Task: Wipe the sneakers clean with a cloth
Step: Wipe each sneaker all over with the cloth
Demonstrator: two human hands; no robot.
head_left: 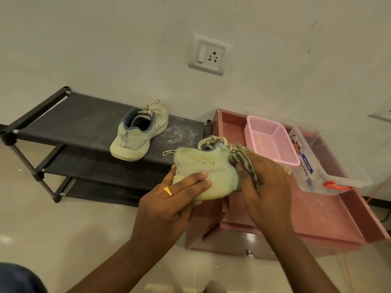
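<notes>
Left hand (169, 199) fingers grip the sneaker (203, 172); right hand (264, 185) presses cloth (243, 163), apparently clasped, against it.

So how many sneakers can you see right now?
2. One sneaker sits on the top shelf of the black shoe rack. The other sneaker is held in the left hand while the right hand presses a checked cloth against it. None appear hidden.

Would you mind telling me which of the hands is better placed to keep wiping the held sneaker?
Right hand: it presses the checked cloth against the pale green sneaker. Left hand grips its sole, steadying.
</notes>
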